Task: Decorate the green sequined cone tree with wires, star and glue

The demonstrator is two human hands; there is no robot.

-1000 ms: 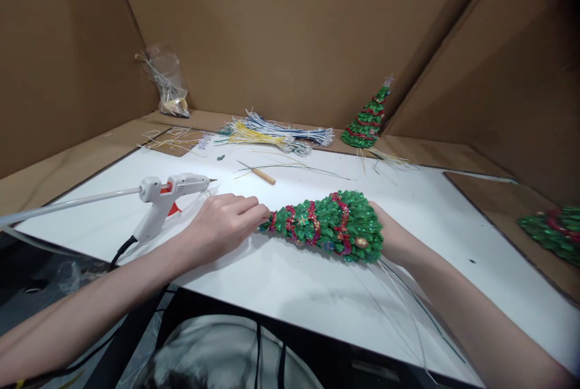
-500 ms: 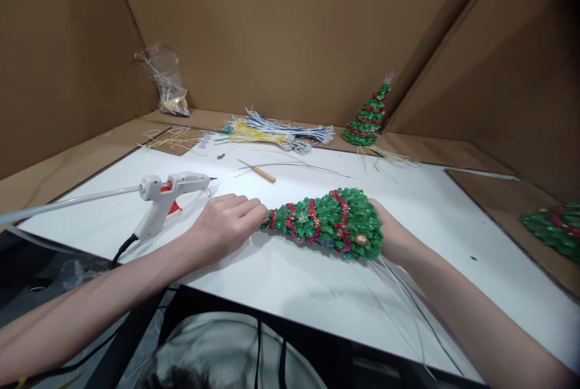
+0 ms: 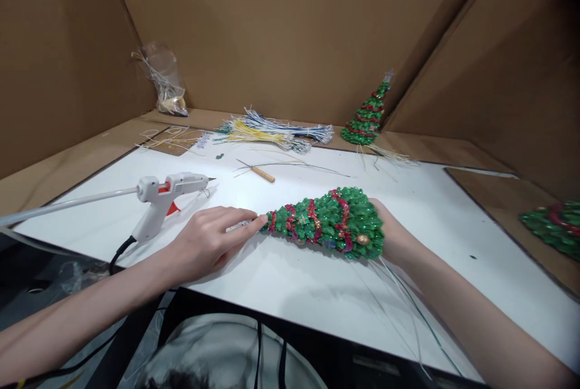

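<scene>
A miniature Christmas tree (image 3: 324, 223), green and glittery with red garlands and small ornaments, lies sideways above the white board. My right hand (image 3: 383, 226) holds it at its wide base; most of the fingers are hidden behind the tree, and thin wires trail down below. At the narrow tip, my left hand (image 3: 217, 235) has its fingers extended, closed lightly about the end. A small silvery piece shows between those fingers, its shape unclear. Left of this hand stands a white hot glue gun (image 3: 158, 202) with a glue stick in its back.
A wooden-handled awl (image 3: 263, 174) lies near loose wires. Behind are bundled wire stems (image 3: 272, 132), a plastic bag (image 3: 167, 84) and another decorated tree (image 3: 368, 116). Part of a further tree (image 3: 555, 227) shows at right. Cardboard walls (image 3: 290, 26) enclose the board.
My left fingers have straightened and loosened from around the tip, and the hand has shifted slightly left and down, uncovering a silvery piece. My right hand and the tree have hardly moved.
</scene>
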